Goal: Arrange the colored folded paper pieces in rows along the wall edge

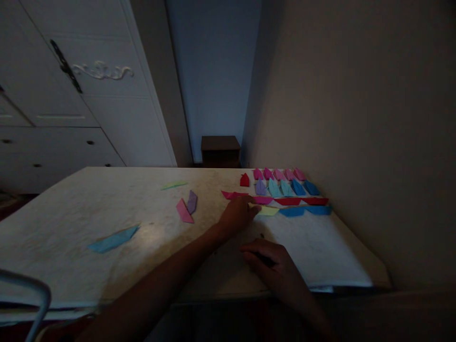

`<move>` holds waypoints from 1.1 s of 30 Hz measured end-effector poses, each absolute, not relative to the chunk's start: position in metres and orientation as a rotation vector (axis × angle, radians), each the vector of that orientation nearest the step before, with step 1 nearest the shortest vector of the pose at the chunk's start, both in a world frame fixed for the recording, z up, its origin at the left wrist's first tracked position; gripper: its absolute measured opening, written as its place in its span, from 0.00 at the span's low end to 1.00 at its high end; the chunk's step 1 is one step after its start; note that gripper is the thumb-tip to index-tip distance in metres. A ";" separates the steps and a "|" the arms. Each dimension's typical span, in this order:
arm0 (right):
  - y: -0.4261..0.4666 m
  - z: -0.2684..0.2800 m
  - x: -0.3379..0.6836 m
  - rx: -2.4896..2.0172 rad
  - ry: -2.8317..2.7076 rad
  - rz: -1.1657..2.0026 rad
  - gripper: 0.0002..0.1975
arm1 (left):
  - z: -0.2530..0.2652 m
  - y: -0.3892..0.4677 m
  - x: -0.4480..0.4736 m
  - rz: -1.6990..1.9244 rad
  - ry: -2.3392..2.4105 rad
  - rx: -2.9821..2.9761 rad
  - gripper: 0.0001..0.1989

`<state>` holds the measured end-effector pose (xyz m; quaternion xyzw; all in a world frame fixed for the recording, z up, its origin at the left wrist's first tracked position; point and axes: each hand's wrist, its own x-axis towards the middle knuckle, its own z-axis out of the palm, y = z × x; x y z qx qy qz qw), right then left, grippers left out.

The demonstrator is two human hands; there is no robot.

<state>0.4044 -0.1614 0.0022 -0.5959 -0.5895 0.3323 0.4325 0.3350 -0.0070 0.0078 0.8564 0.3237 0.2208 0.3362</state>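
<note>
My left hand (238,213) reaches over a row of folded paper pieces. Its thumb and fingertips close on the left end of a yellow folded paper piece (269,211), which lies in line with blue folded pieces (292,211). Just beyond the fingers runs a row with a pink folded piece (262,200) and red ones (288,202); another pink-red piece (231,194) is partly behind the hand. Nearer the table's front, my right hand (270,259) is curled, thumb against forefinger. Whether anything is inside it is too dark to see.
Pink (268,174), purple (261,186) and blue (298,187) pieces stand in rows by the right wall. Loose pieces lie left: light blue (114,239), pink (184,211), purple (192,202), green (174,185). A metal rail (44,292) rises at the lower left.
</note>
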 end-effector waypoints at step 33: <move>0.119 0.038 0.292 -1.559 -2.620 0.146 0.18 | 0.009 -0.045 0.144 0.684 0.796 2.008 0.09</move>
